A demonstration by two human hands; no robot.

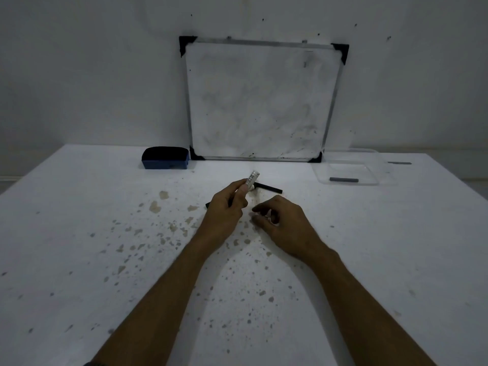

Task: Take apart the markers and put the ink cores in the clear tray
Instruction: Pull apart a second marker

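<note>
Here, the marker barrel [251,178], white with printed markings, is held tilted above the table [79,233], its upper end pointing up and away toward the whiteboard [261,101]. The left hand [224,210] has its grip closed around the barrel's lower part; a dark piece projects from under this hand at its left side, and whether it is held or lying on the table cannot be told. The right hand [282,220] sits just beside the left, low over the table, fingers curled around a small pale piece [268,216] whose identity is unclear; the grip appears to be pinching it. A black stick [269,188], probably an ink core or a cap, lies on the table just beyond the hands. Well to the right, near the table's far edge, the clear tray [369,157] already holds one dark ink core [343,179]; another dark stick [399,163] lies behind it.

Risks, as judged: the core may resist or come free suddenly, smearing ink on fingers and table. The small piece could roll away among the table's stains. Loose dark parts look alike, so a cap might be mistaken for a core. The tray's transparent walls are faint in this dim light, and a reach could miss or nudge it.
</note>
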